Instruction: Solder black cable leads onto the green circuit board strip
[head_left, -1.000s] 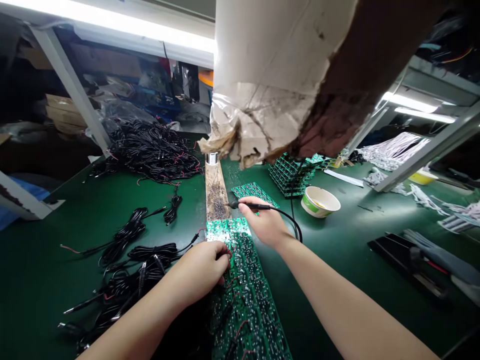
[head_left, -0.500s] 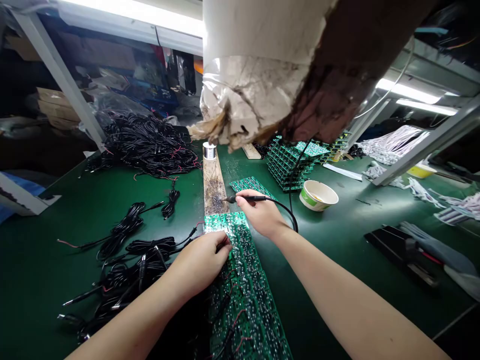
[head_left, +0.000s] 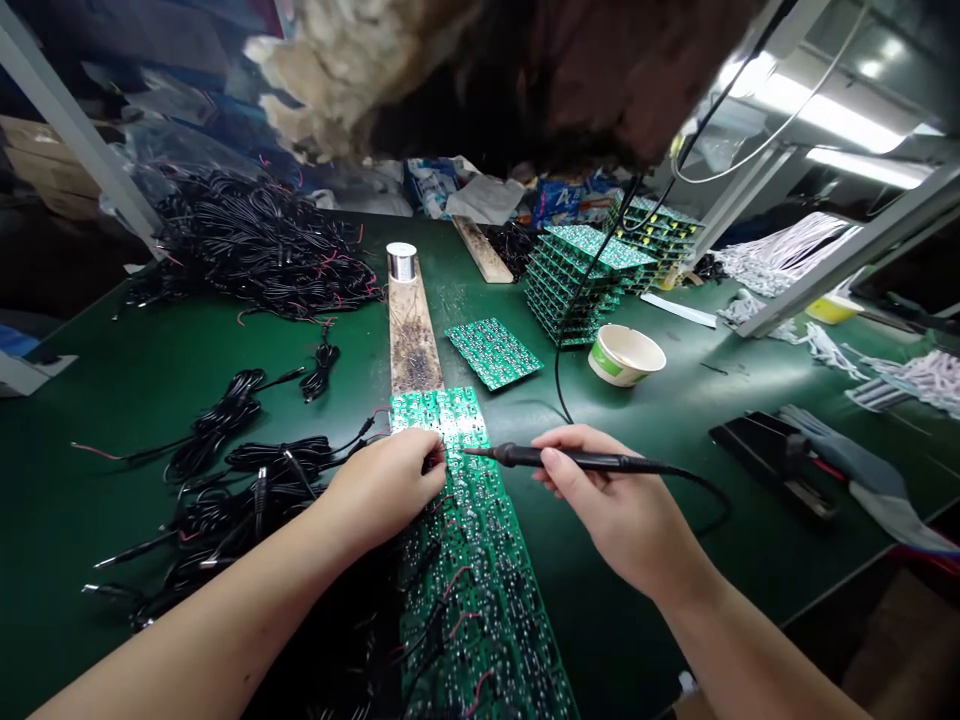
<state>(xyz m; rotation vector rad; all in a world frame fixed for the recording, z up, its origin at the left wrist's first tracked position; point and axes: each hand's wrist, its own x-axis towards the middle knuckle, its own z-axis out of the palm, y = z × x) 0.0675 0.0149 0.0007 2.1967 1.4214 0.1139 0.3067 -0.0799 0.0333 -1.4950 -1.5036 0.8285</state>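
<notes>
I log the right hand [head_left: 615, 505] closed around a soldering iron [head_left: 570, 459], tip near the circuit boards [head_left: 480, 600]. Left hand [head_left: 386, 490] curled at their edge; grip unclear.

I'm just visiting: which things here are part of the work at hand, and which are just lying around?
In use: soldering iron in the right hand; long green circuit board under the left hand.

Lying about: solder spool; paper cup; stacked boards; coiled black cables.

Green workbench [head_left: 112, 390]: circuit boards [head_left: 493, 352], black cables [head_left: 262, 245], cup [head_left: 626, 355].
</notes>
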